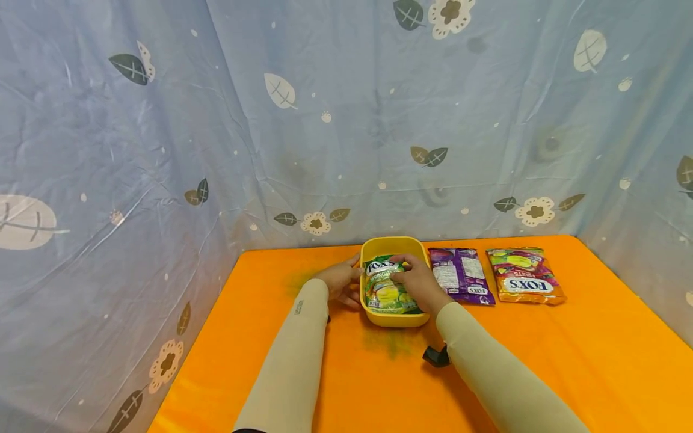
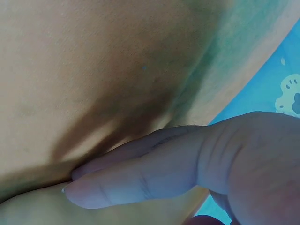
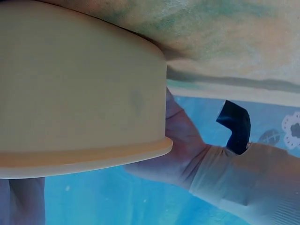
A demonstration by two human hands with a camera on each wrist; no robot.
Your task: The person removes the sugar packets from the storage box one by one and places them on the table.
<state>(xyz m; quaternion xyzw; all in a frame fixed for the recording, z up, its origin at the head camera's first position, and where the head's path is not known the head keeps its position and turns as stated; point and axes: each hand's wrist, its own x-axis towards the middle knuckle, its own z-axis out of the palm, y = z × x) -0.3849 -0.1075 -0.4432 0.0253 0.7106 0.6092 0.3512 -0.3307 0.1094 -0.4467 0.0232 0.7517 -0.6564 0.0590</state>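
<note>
In the head view a yellow plastic container [image 1: 397, 320] stands on the orange table, and a green Fox's candy bag [image 1: 387, 293] lies inside it. My left hand [image 1: 341, 280] is at the container's left side, its long fingers [image 2: 136, 180] nearly straight against the outer wall in the left wrist view. Reaching in over the right rim, my right hand [image 1: 419, 282] pinches the upper part of the green bag between thumb and fingers. The container's outer wall [image 3: 84, 89] fills much of the right wrist view, where the right fingers [image 3: 27, 201] show only partly.
Just right of the container lies a purple Fox's bag [image 1: 460, 275], back side up. Farther right is an orange and red Fox's bag [image 1: 525, 275]. A blue patterned curtain [image 1: 346, 150] stands behind the orange table [image 1: 373, 385] and along its sides.
</note>
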